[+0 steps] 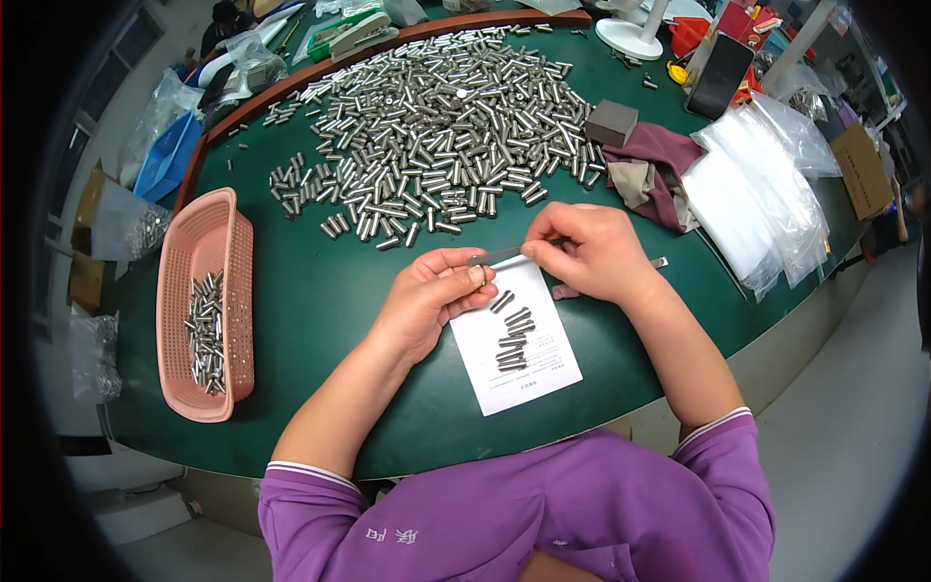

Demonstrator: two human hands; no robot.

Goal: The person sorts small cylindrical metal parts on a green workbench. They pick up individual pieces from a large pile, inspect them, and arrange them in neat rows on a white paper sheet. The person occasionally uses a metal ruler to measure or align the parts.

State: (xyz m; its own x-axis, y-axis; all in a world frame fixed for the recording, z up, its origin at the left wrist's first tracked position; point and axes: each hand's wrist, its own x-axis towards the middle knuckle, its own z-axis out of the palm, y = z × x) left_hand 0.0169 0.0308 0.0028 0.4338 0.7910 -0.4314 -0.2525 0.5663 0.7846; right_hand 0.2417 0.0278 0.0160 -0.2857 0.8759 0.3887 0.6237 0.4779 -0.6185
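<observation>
My left hand (429,296) is closed, pinching a small shiny metal piece (482,275) between thumb and fingers; most of it is hidden. In the fingers of my right hand (592,250) is a thin flat grey metal strip (501,257), whose other end meets the left fingertips. Both hands are above the upper part of a white printed sheet (533,384). Several small dark metal pieces (517,335) lie on that sheet in a rough line. Beyond the hands spreads a large heap of short silver metal pins (436,126) on the green tabletop (320,291).
At the left, a pink plastic basket (242,320) holds more pins. A dark grey block (612,123), a maroon cloth (662,160) and clear plastic bags (752,194) sit at the right. A phone (720,76) stands at the far right. A wooden rim (320,70) borders the far edge.
</observation>
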